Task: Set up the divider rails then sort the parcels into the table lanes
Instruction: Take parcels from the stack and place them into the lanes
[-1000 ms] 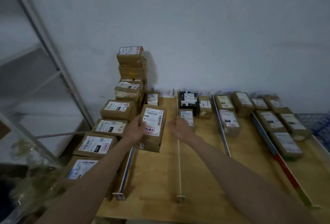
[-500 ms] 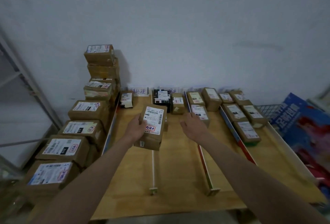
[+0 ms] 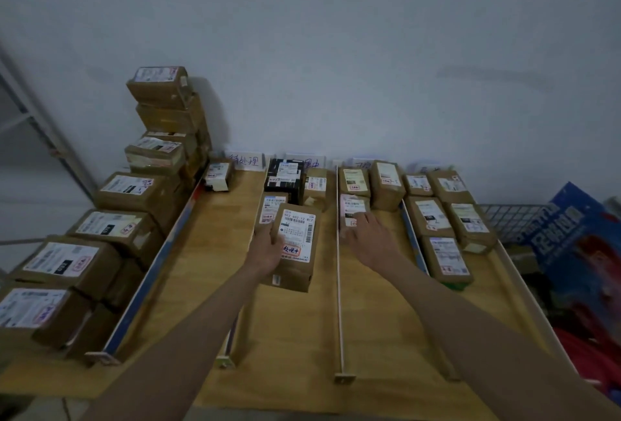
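Parcel stack (image 3: pixel 100 246) left of table (image 3: pixel 208 252); rails (image 3: pixel 337 269) split lanes.

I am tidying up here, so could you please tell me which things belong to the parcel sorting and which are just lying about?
Job:
- held parcel in left hand
- divider rails
- unsorted stack

Lying about:
- blue bag
- wire basket

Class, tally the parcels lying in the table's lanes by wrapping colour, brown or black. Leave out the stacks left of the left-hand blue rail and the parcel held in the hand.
Brown parcels: 11
Black parcels: 1 (it may be two stacked; I cannot tell)
Total: 12
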`<state>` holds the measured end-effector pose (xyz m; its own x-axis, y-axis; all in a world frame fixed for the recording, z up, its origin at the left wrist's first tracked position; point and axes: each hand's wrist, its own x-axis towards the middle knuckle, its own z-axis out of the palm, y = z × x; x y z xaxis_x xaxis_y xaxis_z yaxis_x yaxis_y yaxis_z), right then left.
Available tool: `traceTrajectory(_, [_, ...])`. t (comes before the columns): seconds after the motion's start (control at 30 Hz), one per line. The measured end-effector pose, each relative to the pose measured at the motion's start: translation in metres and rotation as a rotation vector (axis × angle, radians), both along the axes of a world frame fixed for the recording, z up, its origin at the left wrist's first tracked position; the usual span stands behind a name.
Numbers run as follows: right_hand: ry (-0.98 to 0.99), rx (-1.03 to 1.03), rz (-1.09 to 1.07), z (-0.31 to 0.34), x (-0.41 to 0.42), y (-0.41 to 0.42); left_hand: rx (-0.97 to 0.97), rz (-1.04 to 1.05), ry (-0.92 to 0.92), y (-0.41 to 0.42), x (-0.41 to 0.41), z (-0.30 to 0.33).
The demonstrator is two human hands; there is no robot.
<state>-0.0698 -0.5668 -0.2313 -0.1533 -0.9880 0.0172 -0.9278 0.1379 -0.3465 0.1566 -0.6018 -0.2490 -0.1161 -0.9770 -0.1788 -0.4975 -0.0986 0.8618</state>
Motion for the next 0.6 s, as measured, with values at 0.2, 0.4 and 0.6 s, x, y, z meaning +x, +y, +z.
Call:
traceTrajectory(0.2, [-0.053, 0.009, -0.027, -0.011, -0.039, -0.018, 0.012, 0.019, -0.045, -0.017, -0.035, -0.017])
traceTrajectory(0.4, [-0.054, 0.028, -0.037, -0.029, -0.065, -0.05, 0.025, 0.002, -0.09, -0.055, -0.054, -0.039])
traceTrajectory(0.6, [-0.019, 0.012, -0.081, -0.044, -0.079, -0.095, 0.105, 0.005, -0.028, -0.108, -0.077, -0.065])
